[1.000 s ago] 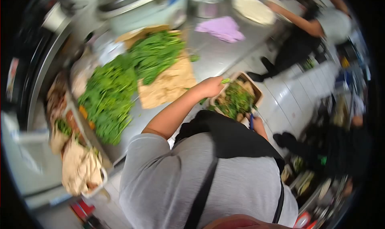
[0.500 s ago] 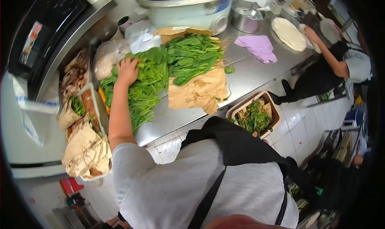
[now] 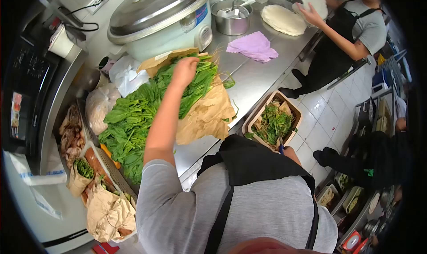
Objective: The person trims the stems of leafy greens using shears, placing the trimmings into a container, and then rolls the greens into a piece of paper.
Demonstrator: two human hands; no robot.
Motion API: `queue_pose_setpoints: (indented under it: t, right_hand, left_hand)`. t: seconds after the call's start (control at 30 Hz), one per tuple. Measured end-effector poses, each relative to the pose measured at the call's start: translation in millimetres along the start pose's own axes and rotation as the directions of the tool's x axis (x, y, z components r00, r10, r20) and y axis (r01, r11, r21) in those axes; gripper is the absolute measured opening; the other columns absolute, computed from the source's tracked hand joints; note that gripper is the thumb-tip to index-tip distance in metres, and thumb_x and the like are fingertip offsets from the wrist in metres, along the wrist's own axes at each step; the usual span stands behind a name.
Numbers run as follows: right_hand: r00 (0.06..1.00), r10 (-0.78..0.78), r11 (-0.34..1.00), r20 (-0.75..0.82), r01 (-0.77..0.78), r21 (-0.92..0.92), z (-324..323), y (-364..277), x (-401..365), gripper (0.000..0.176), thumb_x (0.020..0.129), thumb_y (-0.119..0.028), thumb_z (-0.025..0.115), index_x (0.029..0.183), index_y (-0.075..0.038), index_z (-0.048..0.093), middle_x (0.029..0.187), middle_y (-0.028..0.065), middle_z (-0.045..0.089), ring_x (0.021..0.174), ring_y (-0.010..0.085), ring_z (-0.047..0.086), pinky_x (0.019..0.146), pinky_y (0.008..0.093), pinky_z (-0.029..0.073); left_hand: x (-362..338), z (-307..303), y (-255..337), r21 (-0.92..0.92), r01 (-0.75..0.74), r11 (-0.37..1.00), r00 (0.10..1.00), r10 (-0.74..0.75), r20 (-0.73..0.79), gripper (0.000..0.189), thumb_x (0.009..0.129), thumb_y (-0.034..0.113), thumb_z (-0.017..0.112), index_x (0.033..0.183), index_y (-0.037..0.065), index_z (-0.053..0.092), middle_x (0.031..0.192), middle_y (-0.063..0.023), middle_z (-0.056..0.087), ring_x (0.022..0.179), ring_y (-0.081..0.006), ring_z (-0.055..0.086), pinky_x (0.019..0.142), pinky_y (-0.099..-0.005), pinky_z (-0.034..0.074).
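Observation:
My left hand (image 3: 184, 71) is closed on leafy greens (image 3: 202, 78) near the top of the heap, by the stem ends. The greens lie on torn brown paper (image 3: 207, 116). A second pile of green leaves (image 3: 133, 120) spreads to the left, below my forearm. Low beside the counter, my right hand (image 3: 291, 155) is partly hidden by my apron. It grips a blue-handled knife (image 3: 281, 148), whose blade is hard to make out. Just past it on the floor is a beige bin (image 3: 295, 109) holding stems and leaf scraps (image 3: 273, 123).
Behind the greens stands a large lidded cooker (image 3: 164, 36). A purple cloth (image 3: 252, 47), a metal pot (image 3: 231, 20) and flat dough (image 3: 283, 20) are farther right on the counter. A co-worker (image 3: 351, 36) handles dough there. Crates with wrapped food (image 3: 109, 209) line the left.
My left hand has moved right, from the left pile of leaves to the greens on the paper. My right hand and the blue handle have come into view. The co-worker has lifted dough.

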State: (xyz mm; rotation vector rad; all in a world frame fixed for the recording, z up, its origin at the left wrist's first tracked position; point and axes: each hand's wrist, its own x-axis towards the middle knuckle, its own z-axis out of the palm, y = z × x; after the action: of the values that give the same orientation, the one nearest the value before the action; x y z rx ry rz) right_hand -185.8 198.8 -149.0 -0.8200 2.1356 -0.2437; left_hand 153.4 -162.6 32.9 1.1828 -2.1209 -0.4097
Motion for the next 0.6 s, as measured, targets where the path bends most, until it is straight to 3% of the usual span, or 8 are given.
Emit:
queue_pose_setpoints:
  t: [0.03, 0.17, 0.27, 0.37, 0.5, 0.57, 0.6]
  right_hand:
    - [1.0, 0.021, 1.0, -0.003, -0.021, 0.001, -3.7, -6.6, -7.5, 0.064, 0.066, -0.054, 0.055, 0.074, 0.009, 0.06, 0.066, 0.0257, 0.058, 0.068, 0.0345, 0.059, 0.063, 0.0378, 0.045]
    - [0.999, 0.051, 0.998, -0.001, -0.051, 0.026, 2.2, 12.4, -17.5, 0.065, 0.063, -0.055, 0.058, 0.075, 0.009, 0.061, 0.066, 0.0244, 0.058, 0.066, 0.0331, 0.059, 0.062, 0.0369, 0.045]
    - [0.993, 0.115, 0.99, -0.03, -0.112, 0.09, 7.6, 34.6, -25.5, 0.063, 0.063, -0.052, 0.061, 0.077, 0.009, 0.061, 0.068, 0.0237, 0.059, 0.066, 0.0321, 0.06, 0.061, 0.0372, 0.045]
    - [0.989, 0.126, 0.984, -0.082, -0.113, 0.14, 17.2, 66.9, -19.2, 0.062, 0.063, -0.05, 0.062, 0.078, 0.01, 0.061, 0.069, 0.0233, 0.059, 0.067, 0.0317, 0.06, 0.061, 0.037, 0.045]
    - [0.982, 0.166, 0.972, -0.095, -0.146, 0.186, -3.7, 55.7, -41.0, 0.062, 0.064, -0.051, 0.062, 0.079, 0.01, 0.061, 0.07, 0.0228, 0.06, 0.069, 0.031, 0.06, 0.062, 0.0372, 0.044]
    - [0.994, 0.113, 0.987, -0.006, -0.111, 0.119, -1.5, 63.9, -25.0, 0.063, 0.065, -0.053, 0.059, 0.077, 0.009, 0.061, 0.073, 0.0253, 0.059, 0.072, 0.0339, 0.059, 0.065, 0.0396, 0.044]
    - [0.997, 0.08, 0.994, -0.006, -0.079, 0.071, -4.1, 59.1, -18.7, 0.063, 0.066, -0.054, 0.057, 0.076, 0.009, 0.061, 0.074, 0.026, 0.059, 0.073, 0.035, 0.059, 0.066, 0.0402, 0.044]
  left_hand:
    - [10.4, 21.1, -7.3, 0.014, -0.001, 1.0, 0.999, 0.001, 0.054, 0.019, 0.076, 0.013, 0.052, 0.092, 0.007, 0.061, 0.092, -0.0122, 0.06, 0.087, -0.0296, 0.054, 0.077, -0.039, 0.042]
    - [25.3, 48.5, 3.7, 0.385, 0.032, 0.922, 0.949, -0.149, 0.277, 0.027, 0.074, 0.021, 0.055, 0.098, 0.01, 0.06, 0.103, -0.0089, 0.056, 0.1, -0.026, 0.048, 0.084, -0.0408, 0.034]
    - [19.4, 38.6, 12.8, 0.583, -0.017, 0.812, 0.852, -0.294, 0.433, 0.032, 0.07, 0.027, 0.06, 0.099, 0.014, 0.06, 0.113, -0.0053, 0.05, 0.108, -0.0257, 0.04, 0.088, -0.0436, 0.027]
    - [15.4, 13.6, 29.6, 0.603, -0.042, 0.797, 0.887, -0.248, 0.389, 0.032, 0.07, 0.027, 0.06, 0.099, 0.014, 0.06, 0.109, -0.0068, 0.052, 0.106, -0.0249, 0.042, 0.088, -0.0432, 0.026]
    - [29.8, -43.6, 16.7, 0.377, 0.041, 0.925, 0.994, -0.078, 0.082, 0.033, 0.074, 0.03, 0.057, 0.098, 0.008, 0.059, 0.1, -0.0118, 0.057, 0.094, -0.027, 0.051, 0.083, -0.0391, 0.036]
    - [37.5, -82.4, 14.3, -0.072, 0.103, 0.992, 0.993, -0.107, -0.047, 0.038, 0.076, 0.032, 0.056, 0.1, 0.003, 0.056, 0.1, -0.014, 0.057, 0.092, -0.0263, 0.053, 0.08, -0.0348, 0.039]
    - [31.9, -104.1, 35.4, -0.061, 0.125, 0.99, 0.978, -0.133, -0.161, 0.041, 0.078, 0.032, 0.054, 0.101, -0.002, 0.053, 0.1, -0.0168, 0.057, 0.092, -0.0265, 0.053, 0.081, -0.033, 0.039]
